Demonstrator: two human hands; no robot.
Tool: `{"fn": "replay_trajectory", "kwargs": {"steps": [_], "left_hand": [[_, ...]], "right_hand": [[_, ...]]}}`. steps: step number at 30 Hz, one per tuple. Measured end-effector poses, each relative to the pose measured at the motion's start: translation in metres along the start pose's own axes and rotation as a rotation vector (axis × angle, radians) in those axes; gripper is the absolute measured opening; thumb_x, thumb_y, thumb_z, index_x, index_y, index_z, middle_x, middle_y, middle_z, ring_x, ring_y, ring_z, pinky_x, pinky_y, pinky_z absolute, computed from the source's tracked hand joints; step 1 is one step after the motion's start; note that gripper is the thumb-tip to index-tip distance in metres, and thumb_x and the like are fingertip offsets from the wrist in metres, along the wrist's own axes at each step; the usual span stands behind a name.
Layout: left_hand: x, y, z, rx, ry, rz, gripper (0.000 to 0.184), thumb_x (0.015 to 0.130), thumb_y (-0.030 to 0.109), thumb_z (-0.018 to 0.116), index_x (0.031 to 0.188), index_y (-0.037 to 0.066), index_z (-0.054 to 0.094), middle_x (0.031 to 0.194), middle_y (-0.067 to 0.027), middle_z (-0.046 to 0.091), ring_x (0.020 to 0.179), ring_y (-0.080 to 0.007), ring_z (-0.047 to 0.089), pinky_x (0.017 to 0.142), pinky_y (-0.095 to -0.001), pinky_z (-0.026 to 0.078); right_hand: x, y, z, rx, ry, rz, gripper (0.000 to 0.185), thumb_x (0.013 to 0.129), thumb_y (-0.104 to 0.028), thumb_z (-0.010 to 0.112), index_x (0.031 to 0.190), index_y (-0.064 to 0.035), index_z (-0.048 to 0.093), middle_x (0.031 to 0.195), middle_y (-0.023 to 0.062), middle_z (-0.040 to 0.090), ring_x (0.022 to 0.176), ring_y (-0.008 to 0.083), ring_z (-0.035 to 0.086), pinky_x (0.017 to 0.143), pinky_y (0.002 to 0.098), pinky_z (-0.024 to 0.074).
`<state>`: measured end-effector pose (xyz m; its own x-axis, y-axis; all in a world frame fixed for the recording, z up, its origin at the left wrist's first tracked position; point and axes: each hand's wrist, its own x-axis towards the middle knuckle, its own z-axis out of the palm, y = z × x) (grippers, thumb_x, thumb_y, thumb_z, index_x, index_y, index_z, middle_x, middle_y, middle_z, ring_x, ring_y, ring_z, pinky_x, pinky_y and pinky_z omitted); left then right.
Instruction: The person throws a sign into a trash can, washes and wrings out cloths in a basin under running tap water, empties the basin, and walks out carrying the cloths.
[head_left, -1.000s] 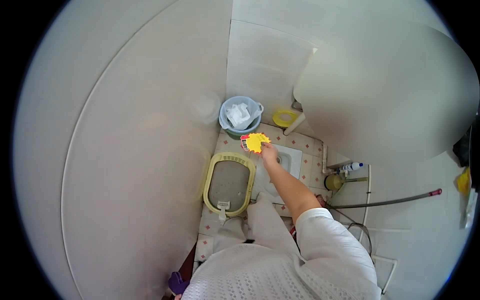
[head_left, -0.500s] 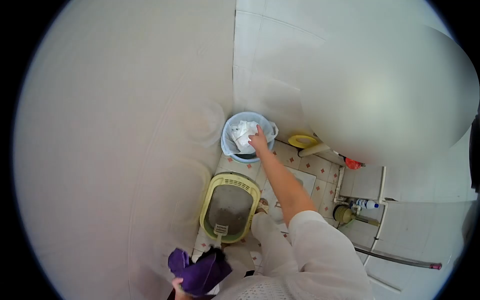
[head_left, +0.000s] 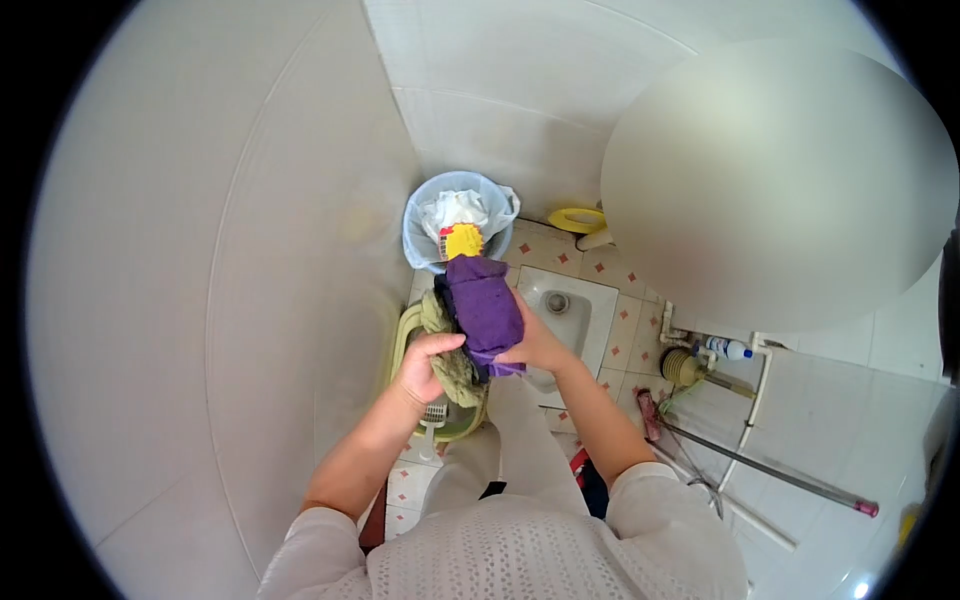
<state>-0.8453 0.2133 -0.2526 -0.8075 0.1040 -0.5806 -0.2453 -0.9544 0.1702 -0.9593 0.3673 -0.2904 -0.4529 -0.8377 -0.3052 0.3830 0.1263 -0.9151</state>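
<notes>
Both hands hold a bundle of cloths in front of me, above the litter tray. My right hand is wrapped round the right side of a folded purple cloth. My left hand grips the left side of the bundle, its thumb on top. There an olive-green cloth hangs beside the purple one, with dark fabric between them. Just beyond the bundle, a yellow and red label or packet shows over the bin; whether it touches the cloth I cannot tell.
A light-blue bin with a white liner stands in the corner. The yellow-green litter tray holds a slotted scoop. Right of it is a squat toilet; farther right lie a plunger, a bottle and pipes.
My right hand has come back from the bin to the bundle. My left hand has raised the purple cloth from low on the left to the middle. The yellow label is newly visible.
</notes>
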Motion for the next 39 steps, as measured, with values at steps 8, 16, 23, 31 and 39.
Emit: {"fn": "replay_trajectory", "kwargs": {"steps": [8,16,23,31,39], "left_hand": [[0.026,0.016,0.035,0.058,-0.108,-0.192,0.035,0.076,0.003,0.053,0.111,0.006,0.052,0.099,-0.0071,0.057,0.088,-0.022,0.058,0.081,-0.0414,0.048],[0.069,-0.007,0.022,0.267,0.207,0.063,0.05,0.084,0.043,0.053,0.122,0.013,0.044,0.115,-0.0041,0.049,0.103,-0.019,0.047,0.09,-0.0389,0.039],[0.103,-0.039,0.041,0.247,0.106,0.219,0.072,0.085,0.055,0.039,0.137,0.009,0.017,0.133,-0.0078,0.033,0.122,-0.0207,0.031,0.101,-0.0341,0.026],[0.109,0.009,0.034,0.266,0.305,0.264,0.06,0.085,0.054,0.041,0.121,0.006,0.042,0.099,-0.0097,0.053,0.096,-0.0208,0.053,0.077,-0.0314,0.046],[0.232,0.078,-0.068,0.391,0.656,0.128,0.055,0.079,0.06,0.047,0.092,0.007,0.054,0.067,-0.0023,0.044,0.056,-0.0125,0.041,0.051,-0.0257,0.042]], "right_hand": [[-0.024,0.009,-0.048,0.587,0.174,0.068,0.083,0.052,-0.005,0.075,0.126,-0.0049,0.038,0.119,0.0065,0.051,0.105,0.0173,0.051,0.093,0.033,0.0393],[-0.043,0.028,-0.062,0.795,0.322,0.106,0.08,0.059,-0.007,0.07,0.13,-0.0057,0.033,0.123,0.0073,0.047,0.108,0.019,0.049,0.095,0.0338,0.0376],[-0.019,0.014,-0.035,0.239,0.329,-0.087,0.081,0.062,-0.006,0.071,0.131,-0.0045,0.027,0.122,0.0073,0.045,0.11,0.0187,0.046,0.095,0.0318,0.0348],[-0.022,0.002,-0.061,0.714,0.538,0.1,0.051,0.065,0.001,0.063,0.114,-0.0002,0.047,0.102,0.0087,0.057,0.091,0.0209,0.057,0.081,0.0351,0.047],[-0.09,0.03,-0.11,0.865,0.668,0.137,0.049,0.068,-0.001,0.059,0.115,0.0002,0.048,0.109,0.0111,0.055,0.098,0.0247,0.055,0.085,0.0367,0.045]]}}
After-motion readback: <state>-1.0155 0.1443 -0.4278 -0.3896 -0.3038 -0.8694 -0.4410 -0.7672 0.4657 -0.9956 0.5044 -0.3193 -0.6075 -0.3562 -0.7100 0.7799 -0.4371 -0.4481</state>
